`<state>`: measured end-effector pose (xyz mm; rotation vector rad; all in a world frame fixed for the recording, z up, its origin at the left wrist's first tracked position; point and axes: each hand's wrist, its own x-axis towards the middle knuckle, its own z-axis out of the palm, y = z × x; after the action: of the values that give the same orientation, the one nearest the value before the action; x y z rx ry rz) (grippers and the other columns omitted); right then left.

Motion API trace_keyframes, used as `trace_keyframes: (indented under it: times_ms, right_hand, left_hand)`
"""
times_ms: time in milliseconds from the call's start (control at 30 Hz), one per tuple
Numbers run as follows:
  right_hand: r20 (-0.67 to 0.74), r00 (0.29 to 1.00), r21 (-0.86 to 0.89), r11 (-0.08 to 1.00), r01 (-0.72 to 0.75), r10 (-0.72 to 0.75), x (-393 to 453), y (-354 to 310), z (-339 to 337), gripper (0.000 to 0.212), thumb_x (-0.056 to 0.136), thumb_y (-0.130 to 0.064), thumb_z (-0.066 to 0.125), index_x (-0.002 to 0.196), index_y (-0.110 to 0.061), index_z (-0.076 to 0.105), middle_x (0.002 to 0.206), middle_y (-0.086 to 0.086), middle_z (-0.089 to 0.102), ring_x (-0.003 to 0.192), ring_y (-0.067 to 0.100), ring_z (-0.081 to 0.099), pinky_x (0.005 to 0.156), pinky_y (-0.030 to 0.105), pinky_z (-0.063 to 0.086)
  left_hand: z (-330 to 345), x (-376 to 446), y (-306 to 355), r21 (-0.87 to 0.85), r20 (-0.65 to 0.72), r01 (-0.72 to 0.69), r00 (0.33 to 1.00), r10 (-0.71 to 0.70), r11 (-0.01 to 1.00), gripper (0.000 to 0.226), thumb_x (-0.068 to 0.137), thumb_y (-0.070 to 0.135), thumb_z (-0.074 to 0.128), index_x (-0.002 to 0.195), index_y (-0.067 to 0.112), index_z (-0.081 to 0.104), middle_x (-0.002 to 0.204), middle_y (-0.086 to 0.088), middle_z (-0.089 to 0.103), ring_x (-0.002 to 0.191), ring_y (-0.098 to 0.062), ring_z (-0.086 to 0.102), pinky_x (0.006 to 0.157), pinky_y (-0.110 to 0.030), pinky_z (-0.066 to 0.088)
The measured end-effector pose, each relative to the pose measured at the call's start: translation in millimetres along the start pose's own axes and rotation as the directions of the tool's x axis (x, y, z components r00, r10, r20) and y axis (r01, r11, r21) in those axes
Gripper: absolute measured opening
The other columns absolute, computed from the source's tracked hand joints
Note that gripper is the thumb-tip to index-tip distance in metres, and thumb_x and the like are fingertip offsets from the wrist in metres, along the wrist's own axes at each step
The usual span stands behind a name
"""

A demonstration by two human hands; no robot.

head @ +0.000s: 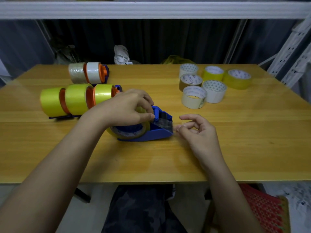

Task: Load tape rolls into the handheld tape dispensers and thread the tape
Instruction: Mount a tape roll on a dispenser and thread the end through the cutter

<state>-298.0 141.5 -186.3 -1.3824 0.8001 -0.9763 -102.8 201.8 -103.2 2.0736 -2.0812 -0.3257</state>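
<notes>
On the wooden table (151,162), the right hand (196,132) pinches clear tape at the blue dispenser's (156,132) mouth; the left hand (127,108) grips its yellow roll (127,133). Beyond lie loaded dispensers (74,100), loose rolls (210,84), then dark curtains (151,41) under a shelf (151,10).

Table (218,148): smooth wood-grain top, light sheen. Dispenser (158,133): glossy blue plastic holding a shiny yellowish tape roll (117,133). Loose rolls (213,90): glossy film on printed paper cores.
</notes>
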Motion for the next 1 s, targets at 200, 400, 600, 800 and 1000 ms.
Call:
trace_keyframes:
  times_ms: [200, 400, 600, 800, 1000]
  right_hand:
    - [0.027, 0.998, -0.006, 0.998, -0.063, 0.063, 9.0, -4.5, -3.5, 0.021, 0.086, 0.003, 0.065, 0.102, -0.009, 0.061, 0.073, 0.009, 0.059, 0.066, 0.009, 0.071, 0.060, 0.014, 0.051]
    - [-0.005, 0.998, -0.042, 0.997, -0.058, 0.058, 15.6, -3.4, -2.6, 0.021, 0.085, 0.002, 0.067, 0.099, -0.014, 0.062, 0.071, 0.005, 0.060, 0.071, 0.016, 0.073, 0.066, 0.022, 0.057]
    - [-0.006, 0.996, -0.081, 0.993, -0.090, 0.090, 22.6, 0.8, -1.4, 0.022, 0.084, -0.001, 0.070, 0.097, -0.018, 0.064, 0.071, 0.004, 0.060, 0.073, 0.021, 0.072, 0.074, 0.031, 0.059]
    - [0.010, 0.992, -0.039, 0.991, -0.126, 0.126, 28.3, 0.5, -1.9, 0.024, 0.084, 0.003, 0.067, 0.101, -0.014, 0.062, 0.069, 0.003, 0.058, 0.071, 0.018, 0.071, 0.064, 0.023, 0.058]
    - [0.014, 0.994, -0.129, 0.986, -0.103, 0.106, 30.1, 0.4, -6.8, 0.026, 0.085, -0.001, 0.068, 0.107, -0.012, 0.062, 0.069, 0.002, 0.062, 0.058, 0.016, 0.068, 0.058, 0.024, 0.058]
  left_hand:
    - [3.3, 3.0, -2.6, 0.005, -0.013, -0.005, 1.000, 0.005, 1.000, 0.017, 0.089, 0.040, 0.057, 0.098, 0.035, 0.070, 0.125, 0.016, 0.048, 0.116, -0.003, 0.038, 0.099, -0.035, 0.039]
    - [4.7, 3.8, -2.9, 0.031, -0.025, -0.003, 1.000, 0.004, 1.000, 0.017, 0.085, 0.046, 0.060, 0.095, 0.038, 0.069, 0.125, 0.017, 0.047, 0.117, -0.002, 0.035, 0.097, -0.034, 0.039]
    - [7.1, 3.6, -2.7, 0.048, -0.053, -0.002, 0.999, 0.004, 0.999, 0.018, 0.085, 0.048, 0.059, 0.095, 0.035, 0.068, 0.124, 0.015, 0.048, 0.118, -0.006, 0.037, 0.097, -0.034, 0.038]
    - [6.6, 0.8, -2.2, 0.028, -0.049, -0.017, 0.999, 0.018, 0.999, 0.005, 0.088, 0.045, 0.056, 0.091, 0.043, 0.060, 0.120, 0.017, 0.048, 0.117, -0.008, 0.039, 0.099, -0.036, 0.038]
    - [5.1, 0.5, -1.9, 0.006, -0.030, -0.003, 1.000, 0.003, 1.000, 0.001, 0.086, 0.045, 0.057, 0.087, 0.046, 0.058, 0.118, 0.018, 0.047, 0.117, -0.009, 0.039, 0.100, -0.039, 0.038]
